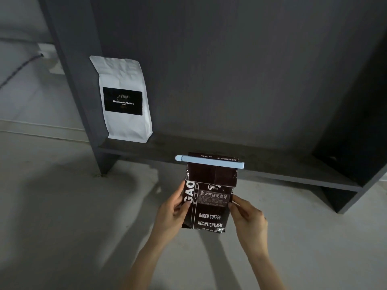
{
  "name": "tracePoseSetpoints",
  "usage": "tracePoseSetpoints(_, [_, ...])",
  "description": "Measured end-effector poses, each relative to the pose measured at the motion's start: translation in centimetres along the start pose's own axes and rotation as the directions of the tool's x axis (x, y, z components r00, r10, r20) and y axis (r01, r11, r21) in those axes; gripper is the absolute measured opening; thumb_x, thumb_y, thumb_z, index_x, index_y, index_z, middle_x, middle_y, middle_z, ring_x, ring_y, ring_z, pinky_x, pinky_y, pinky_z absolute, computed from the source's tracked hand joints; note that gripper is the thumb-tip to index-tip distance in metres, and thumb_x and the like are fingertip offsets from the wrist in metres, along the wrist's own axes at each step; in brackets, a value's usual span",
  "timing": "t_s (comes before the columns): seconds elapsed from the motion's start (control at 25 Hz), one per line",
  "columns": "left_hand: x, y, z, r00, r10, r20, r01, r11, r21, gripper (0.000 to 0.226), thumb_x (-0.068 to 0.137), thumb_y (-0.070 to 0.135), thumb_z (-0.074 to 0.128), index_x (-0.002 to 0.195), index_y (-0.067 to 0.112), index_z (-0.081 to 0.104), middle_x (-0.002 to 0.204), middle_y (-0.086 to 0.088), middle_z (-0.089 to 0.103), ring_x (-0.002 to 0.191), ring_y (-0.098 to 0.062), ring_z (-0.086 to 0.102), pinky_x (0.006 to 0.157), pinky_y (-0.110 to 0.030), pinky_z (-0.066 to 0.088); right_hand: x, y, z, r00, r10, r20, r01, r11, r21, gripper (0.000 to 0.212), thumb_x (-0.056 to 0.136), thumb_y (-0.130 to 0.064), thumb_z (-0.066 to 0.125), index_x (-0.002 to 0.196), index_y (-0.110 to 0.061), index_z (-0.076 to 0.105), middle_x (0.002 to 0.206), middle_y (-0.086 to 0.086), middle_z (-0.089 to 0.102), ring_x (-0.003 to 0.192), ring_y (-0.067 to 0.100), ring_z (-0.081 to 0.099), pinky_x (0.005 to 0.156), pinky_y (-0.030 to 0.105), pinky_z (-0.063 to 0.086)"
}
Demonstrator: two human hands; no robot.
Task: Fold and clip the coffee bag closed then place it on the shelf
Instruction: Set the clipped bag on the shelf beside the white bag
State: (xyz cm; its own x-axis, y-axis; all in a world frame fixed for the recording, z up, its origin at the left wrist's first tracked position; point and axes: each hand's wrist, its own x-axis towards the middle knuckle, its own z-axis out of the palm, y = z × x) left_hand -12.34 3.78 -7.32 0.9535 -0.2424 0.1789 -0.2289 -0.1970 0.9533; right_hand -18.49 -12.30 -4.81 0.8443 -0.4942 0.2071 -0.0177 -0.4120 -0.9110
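Observation:
I hold a dark brown coffee bag [209,214] upright in the air, just in front of the low dark shelf [272,166]. Its top is folded over, and a long light-blue clip [209,160] is clamped across the fold. My left hand [172,212] grips the bag's left edge, thumb on the front. Pinching the right edge is my right hand [248,218]. The bag's top reaches about the level of the shelf board.
A white coffee bag [125,99] with a black label stands at the shelf's left end, against the dark side panel [83,101]. The shelf board runs to the right panel [360,143]. Pale floor [62,206] lies below.

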Motion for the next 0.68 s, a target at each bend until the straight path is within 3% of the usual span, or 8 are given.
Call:
tracePoseSetpoints(0.08, [1.0, 1.0, -1.3, 0.999, 0.038, -0.028, -0.038, 0.999, 0.022, 0.06, 0.086, 0.006, 0.051, 0.121, 0.042, 0.019, 0.119, 0.004, 0.054, 0.11, -0.008, 0.053, 0.083, -0.003, 0.042, 0.9, -1.6, 0.3, 0.999, -0.047, 0.009, 0.047, 0.999, 0.024, 0.024, 0.083, -0.001, 0.055, 0.097, -0.014, 0.069, 0.09, -0.01, 0.063, 0.065, -0.028, 0.05, 0.06, -0.004, 0.038])
tracePoseSetpoints(0.16, [2.2, 2.2, -2.7, 0.997, 0.074, -0.024, -0.074, 0.997, 0.023, 0.059, 0.087, 0.006, 0.05, 0.119, 0.046, 0.02, 0.115, 0.01, 0.052, 0.102, 0.006, 0.053, 0.078, 0.001, 0.042, 2.0, -3.2, 0.8, 0.995, -0.094, 0.025, 0.093, 0.995, 0.031, 0.024, 0.083, -0.002, 0.056, 0.098, -0.015, 0.069, 0.089, -0.008, 0.064, 0.064, -0.026, 0.052, 0.06, -0.004, 0.039])
tracePoseSetpoints(0.24, [3.6, 3.1, -4.0, 0.992, 0.12, -0.034, -0.119, 0.993, 0.025, 0.061, 0.087, 0.005, 0.049, 0.118, 0.049, 0.022, 0.111, 0.016, 0.054, 0.091, 0.019, 0.054, 0.082, -0.007, 0.047, 3.1, -4.7, 1.4, 0.992, -0.123, 0.037, 0.121, 0.992, 0.036, 0.024, 0.083, -0.003, 0.055, 0.1, -0.015, 0.068, 0.086, -0.005, 0.065, 0.061, -0.019, 0.054, 0.059, -0.003, 0.039])
tracePoseSetpoints(0.4, [6.1, 4.9, -6.8, 0.98, 0.176, -0.088, -0.17, 0.983, 0.076, 0.061, 0.087, 0.005, 0.05, 0.131, 0.035, 0.021, 0.096, 0.024, 0.06, 0.083, 0.019, 0.058, 0.083, -0.013, 0.049, 5.8, -8.3, 2.7, 0.982, -0.159, 0.099, 0.153, 0.986, 0.068, 0.026, 0.087, -0.005, 0.051, 0.107, -0.015, 0.064, 0.088, -0.006, 0.063, 0.067, -0.004, 0.054, 0.056, -0.007, 0.036])
tracePoseSetpoints(0.48, [7.6, 5.8, -8.1, 0.974, 0.201, -0.102, -0.189, 0.975, 0.117, 0.059, 0.087, 0.007, 0.05, 0.137, 0.023, 0.023, 0.101, 0.017, 0.06, 0.082, 0.019, 0.057, 0.083, -0.012, 0.048, 7.2, -10.0, 3.3, 0.971, -0.202, 0.129, 0.197, 0.979, 0.05, 0.027, 0.087, -0.006, 0.049, 0.107, -0.015, 0.064, 0.084, -0.002, 0.064, 0.065, -0.002, 0.053, 0.054, -0.006, 0.036])
tracePoseSetpoints(0.6, [10.2, 7.4, -9.8, 0.965, 0.239, -0.108, -0.222, 0.963, 0.151, 0.058, 0.087, 0.004, 0.05, 0.137, 0.015, 0.024, 0.112, 0.004, 0.057, 0.085, 0.022, 0.055, 0.076, 0.001, 0.043, 9.6, -12.0, 4.3, 0.957, -0.246, 0.152, 0.245, 0.969, 0.026, 0.028, 0.089, -0.006, 0.046, 0.108, -0.016, 0.064, 0.081, 0.001, 0.065, 0.06, 0.002, 0.052, 0.053, -0.003, 0.037])
tracePoseSetpoints(0.68, [12.4, 8.2, -10.6, 0.963, 0.247, -0.107, -0.225, 0.958, 0.18, 0.059, 0.087, 0.005, 0.05, 0.138, 0.014, 0.022, 0.118, -0.005, 0.059, 0.096, 0.01, 0.056, 0.081, -0.001, 0.042, 11.2, -13.0, 5.2, 0.953, -0.257, 0.161, 0.254, 0.966, 0.038, 0.031, 0.09, -0.005, 0.042, 0.111, -0.016, 0.061, 0.087, 0.002, 0.066, 0.069, 0.006, 0.058, 0.063, 0.003, 0.043])
